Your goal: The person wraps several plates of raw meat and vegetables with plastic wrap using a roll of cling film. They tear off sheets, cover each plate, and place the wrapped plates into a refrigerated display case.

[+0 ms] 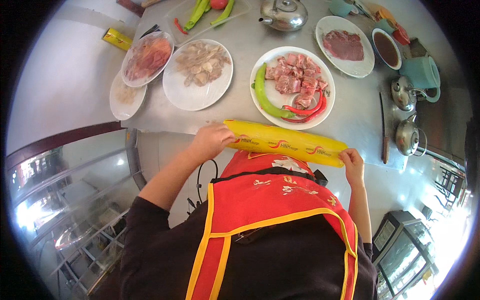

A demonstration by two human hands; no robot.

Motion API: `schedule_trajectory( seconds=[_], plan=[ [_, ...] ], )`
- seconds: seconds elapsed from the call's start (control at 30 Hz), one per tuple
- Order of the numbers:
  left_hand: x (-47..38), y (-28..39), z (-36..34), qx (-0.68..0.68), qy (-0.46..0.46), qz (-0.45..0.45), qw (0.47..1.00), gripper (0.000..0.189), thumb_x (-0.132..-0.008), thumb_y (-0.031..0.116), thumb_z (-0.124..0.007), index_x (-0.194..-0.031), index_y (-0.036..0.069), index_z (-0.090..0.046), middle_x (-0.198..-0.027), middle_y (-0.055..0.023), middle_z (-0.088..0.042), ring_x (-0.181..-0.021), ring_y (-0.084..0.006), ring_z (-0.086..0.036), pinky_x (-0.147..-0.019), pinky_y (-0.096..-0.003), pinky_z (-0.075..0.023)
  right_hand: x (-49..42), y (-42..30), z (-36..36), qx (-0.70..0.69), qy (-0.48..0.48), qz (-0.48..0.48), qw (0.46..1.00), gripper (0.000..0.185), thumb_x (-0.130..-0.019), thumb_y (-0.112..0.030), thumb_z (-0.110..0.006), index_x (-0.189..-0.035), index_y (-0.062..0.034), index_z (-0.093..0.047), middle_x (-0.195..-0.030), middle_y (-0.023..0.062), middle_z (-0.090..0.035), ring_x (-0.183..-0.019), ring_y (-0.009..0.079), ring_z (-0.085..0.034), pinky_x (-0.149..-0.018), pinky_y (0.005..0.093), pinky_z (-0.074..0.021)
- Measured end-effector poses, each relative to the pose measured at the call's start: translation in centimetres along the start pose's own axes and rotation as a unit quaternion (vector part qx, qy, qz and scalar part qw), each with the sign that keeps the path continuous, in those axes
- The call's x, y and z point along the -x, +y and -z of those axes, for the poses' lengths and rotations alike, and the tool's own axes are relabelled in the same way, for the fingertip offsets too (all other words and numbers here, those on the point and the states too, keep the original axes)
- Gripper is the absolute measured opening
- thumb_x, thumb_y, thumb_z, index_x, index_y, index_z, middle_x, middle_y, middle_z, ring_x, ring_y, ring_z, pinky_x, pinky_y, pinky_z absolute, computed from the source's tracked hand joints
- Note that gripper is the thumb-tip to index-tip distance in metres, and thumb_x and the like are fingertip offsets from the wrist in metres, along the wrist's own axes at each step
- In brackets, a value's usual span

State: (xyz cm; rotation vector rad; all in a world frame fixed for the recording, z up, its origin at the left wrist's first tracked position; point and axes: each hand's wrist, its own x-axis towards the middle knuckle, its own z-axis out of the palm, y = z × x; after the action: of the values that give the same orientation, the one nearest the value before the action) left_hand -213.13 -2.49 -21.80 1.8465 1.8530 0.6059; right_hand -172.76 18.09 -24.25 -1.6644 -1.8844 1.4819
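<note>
A long yellow roll of cling film (287,143), bearing the HNK brand, lies level across my front at the near edge of the steel table. My left hand (212,140) grips its left end and my right hand (353,162) pinches its right end. Just beyond the roll stands a round white plate (278,100) without visible film. On it are chunks of raw bone-in meat (294,77), a long green pepper (263,91) at the left and two red chillies (314,111) at the lower right.
Film-covered plates hold pale slices (200,63), reddish meat (148,58) and a flat dark-red meat piece (343,45). A knife (384,131) lies right, near small steel kettles (407,138). Behind stand a larger kettle (287,17) and a clear tray (232,11) of peppers.
</note>
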Motion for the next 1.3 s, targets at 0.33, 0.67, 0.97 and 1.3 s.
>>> schedule_trajectory(
  seconds=[0.33,0.67,0.97,1.3],
  plan=[
    [4.7,1.8,-3.3,-0.013,0.115,0.063,0.991,0.010,-0.075,0.008,-0.067,-0.082,0.008,-0.060,-0.079,-0.0062,-0.059,-0.067,-0.0248,-0.060,-0.054,-0.0336,-0.0491,1.1,-0.1,0.9,-0.003,-0.004,-0.045,0.999,0.010,-0.085,-0.011,-0.060,-0.091,-0.0022,-0.061,-0.077,0.0015,-0.062,-0.064,0.0064,-0.055,-0.056,0.0201,-0.0428],
    [5.1,2.2,-3.6,0.000,0.150,0.077,0.986,0.011,-0.075,0.005,-0.065,-0.085,0.007,-0.060,-0.085,-0.0072,-0.060,-0.071,-0.0254,-0.062,-0.058,-0.0334,-0.0510,1.4,0.8,0.6,-0.108,-0.023,-0.046,0.993,0.013,-0.088,-0.009,-0.057,-0.097,0.0004,-0.058,-0.089,0.0075,-0.064,-0.074,0.0144,-0.064,-0.064,0.0238,-0.0502],
    [4.5,2.5,-3.6,0.005,0.196,0.084,0.977,0.013,-0.075,0.006,-0.065,-0.087,0.010,-0.060,-0.087,-0.0050,-0.058,-0.073,-0.0239,-0.061,-0.059,-0.0319,-0.0514,1.3,0.2,0.9,-0.054,-0.055,-0.038,0.996,0.014,-0.090,-0.011,-0.054,-0.096,0.0011,-0.057,-0.085,0.0073,-0.063,-0.076,0.0131,-0.062,-0.068,0.0249,-0.0496],
    [5.6,2.7,-4.2,0.014,0.211,0.110,0.971,0.014,-0.073,0.007,-0.066,-0.086,0.010,-0.062,-0.077,-0.0055,-0.053,-0.064,-0.0242,-0.057,-0.053,-0.0328,-0.0479,-0.8,-3.7,2.0,0.100,-0.117,-0.095,0.983,0.021,-0.089,-0.017,-0.052,-0.090,0.0021,-0.060,-0.072,0.0071,-0.062,-0.063,0.0122,-0.060,-0.059,0.0249,-0.0483]
  ],
)
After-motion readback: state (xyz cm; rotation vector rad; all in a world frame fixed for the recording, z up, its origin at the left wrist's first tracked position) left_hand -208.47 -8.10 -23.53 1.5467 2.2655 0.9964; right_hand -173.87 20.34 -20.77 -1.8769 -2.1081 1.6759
